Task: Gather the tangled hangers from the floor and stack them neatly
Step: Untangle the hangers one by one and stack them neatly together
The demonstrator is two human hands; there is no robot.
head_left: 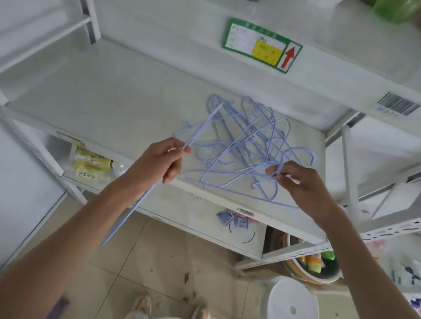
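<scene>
A tangle of several thin lilac wire hangers [244, 142] lies on the white shelf board [99, 95], towards its right front. My left hand [162, 159] grips one hanger [144, 198] by its edge; that hanger stands on edge, running from the pile down past my forearm. My right hand [300, 184] pinches the neck of another hanger [302, 153] at the right front of the tangle, its hook curving up beyond my fingers.
An upper shelf beam with a green and yellow label [261, 46] hangs over the pile. A white plastic stool [292, 310] stands on the tiled floor at right. Bowls [310, 270] and small goods fill the lower shelves. My shoes [171, 312] are below.
</scene>
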